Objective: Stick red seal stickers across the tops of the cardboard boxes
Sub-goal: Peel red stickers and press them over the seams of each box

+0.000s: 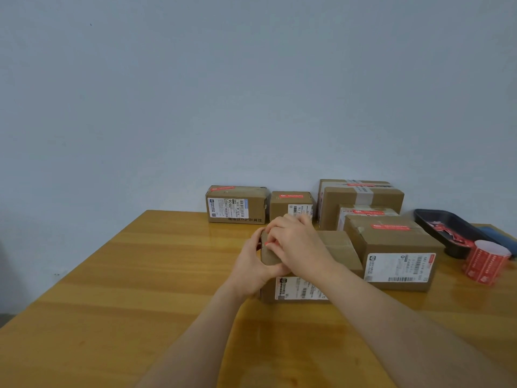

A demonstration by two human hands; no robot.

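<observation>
Your right hand point(296, 242) covers the near box point(333, 247) top at mid-table point(140, 275), fingers pressing a red sticker point(269, 243) (mostly hidden); your left hand point(256, 264) grips the box's left end.

six cardboard boxes point(397, 247), one tray point(447, 225), one sticker roll point(486, 261)

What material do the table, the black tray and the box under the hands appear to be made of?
Table: wood or wood-look laminate, glossy; grain stripes and reflections show. Black tray: probably plastic, matte dark with a thin moulded rim. Box under the hands: brown cardboard, dull, with a printed white paper label on its front.
</observation>
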